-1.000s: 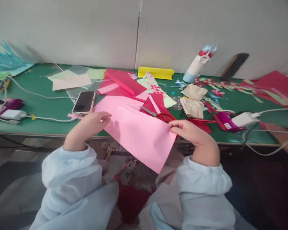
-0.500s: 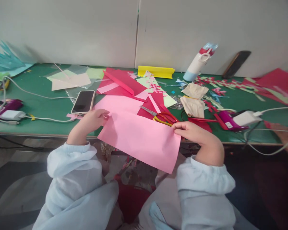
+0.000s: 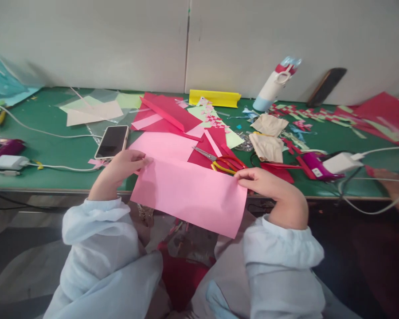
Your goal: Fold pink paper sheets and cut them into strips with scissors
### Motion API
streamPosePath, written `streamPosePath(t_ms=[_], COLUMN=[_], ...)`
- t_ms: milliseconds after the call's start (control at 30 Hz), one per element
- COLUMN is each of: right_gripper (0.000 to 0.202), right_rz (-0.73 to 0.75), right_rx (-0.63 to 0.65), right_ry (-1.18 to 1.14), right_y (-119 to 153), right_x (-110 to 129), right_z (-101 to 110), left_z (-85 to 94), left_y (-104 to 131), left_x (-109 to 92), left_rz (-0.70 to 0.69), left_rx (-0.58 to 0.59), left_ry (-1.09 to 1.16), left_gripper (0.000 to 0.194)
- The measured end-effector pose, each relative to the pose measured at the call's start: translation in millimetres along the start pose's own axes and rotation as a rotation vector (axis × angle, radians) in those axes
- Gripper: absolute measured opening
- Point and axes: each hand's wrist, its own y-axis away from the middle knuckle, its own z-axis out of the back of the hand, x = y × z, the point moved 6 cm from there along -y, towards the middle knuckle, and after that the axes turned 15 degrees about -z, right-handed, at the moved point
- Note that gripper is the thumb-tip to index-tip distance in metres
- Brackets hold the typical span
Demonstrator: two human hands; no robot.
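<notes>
A pink sheet of paper (image 3: 189, 195) is stretched between my two hands at the table's front edge, its lower part hanging over my lap. My left hand (image 3: 128, 164) pinches its upper left corner. At the upper right corner, my right hand (image 3: 256, 179) grips the sheet between thumb and fingers. Just behind the sheet lie scissors (image 3: 219, 160) with red and yellow handles, partly covered by it. Another pink sheet (image 3: 166, 144) rests flat on the table beyond, beside red paper (image 3: 176, 115).
A phone (image 3: 112, 141) lies left of the papers. White cables and chargers (image 3: 342, 164) sit at both sides. A bottle (image 3: 274, 86) stands near the wall, beside a yellow folded strip (image 3: 214, 98). Another person's hand (image 3: 392, 179) shows at the right edge.
Both hands still hold the pink sheet. The sheet's lower edge has risen slightly, and the whole view has shifted a little.
</notes>
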Motion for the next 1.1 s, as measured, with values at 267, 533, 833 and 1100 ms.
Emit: streamPosePath(t_ms=[267, 533, 833, 1100], right_gripper=[0.026, 0.036, 0.043, 0.040], right_rz=[0.105, 0.161, 0.145, 0.145], right_rx=[-0.208, -0.166, -0.115, -0.072], right_ry=[-0.080, -0.164, -0.267, -0.329], right_y=[9, 11, 16, 15], right_x=[4, 3, 13, 14], right_z=[19, 21, 17, 14], left_z=[13.9, 25.5, 31.5, 34.4], left_y=[6, 14, 18, 20], left_x=[2, 1, 4, 1], left_rz=[-0.058, 0.060, 0.046, 0.075], left_rx=[-0.029, -0.110, -0.056, -0.097], left_ry=[0.218, 0.273, 0.257, 0.244], left_gripper=[0.031, 0.038, 0.034, 0.037])
